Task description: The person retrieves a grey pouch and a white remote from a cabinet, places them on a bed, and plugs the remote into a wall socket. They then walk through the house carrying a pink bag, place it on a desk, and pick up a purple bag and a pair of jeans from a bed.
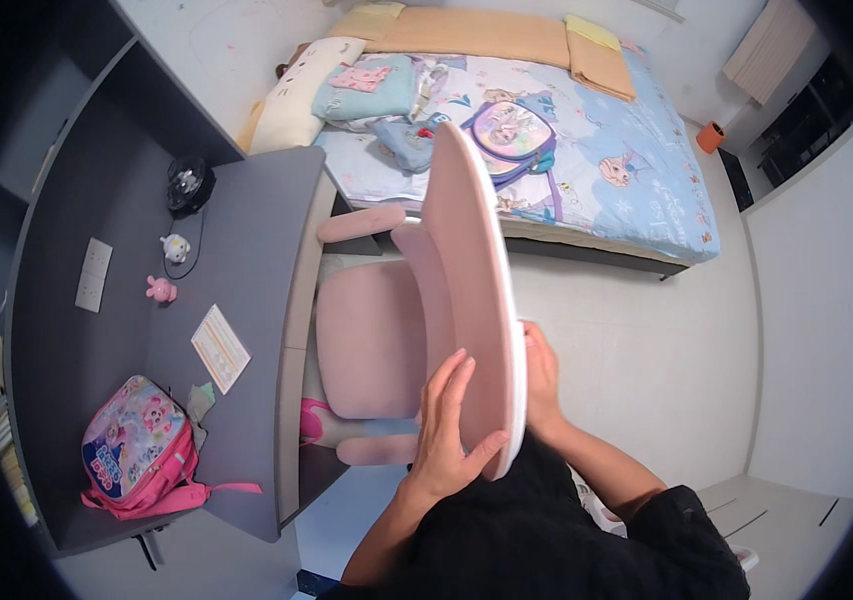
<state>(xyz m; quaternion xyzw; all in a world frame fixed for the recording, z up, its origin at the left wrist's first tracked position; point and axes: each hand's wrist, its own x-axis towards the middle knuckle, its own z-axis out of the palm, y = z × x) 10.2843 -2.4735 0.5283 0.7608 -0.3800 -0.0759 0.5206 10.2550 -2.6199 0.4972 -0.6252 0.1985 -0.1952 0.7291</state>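
Observation:
A pink upholstered swivel-type chair stands at the desk, its seat [370, 340] partly under the desk's edge and its tall backrest [471, 255] rising towards me. My left hand [447, 427] lies with spread fingers against the front face of the backrest, near its lower end in the picture. My right hand [540, 375] is at the white rear shell of the backrest; its fingertips are partly hidden behind the rim, so its hold is unclear. Two pink armrests, one [363, 224] towards the bed and one [378, 450] nearer me, flank the seat.
The grey desk [246, 225] at left bears a pink backpack [145, 450], a printed sheet [221, 349], small figurines and a dark round lamp-like device [190, 184]. A bed [621, 210] with pillows, clothes and a pastel backpack [513, 135] stands beyond. An orange bin [711, 137] is by the wall.

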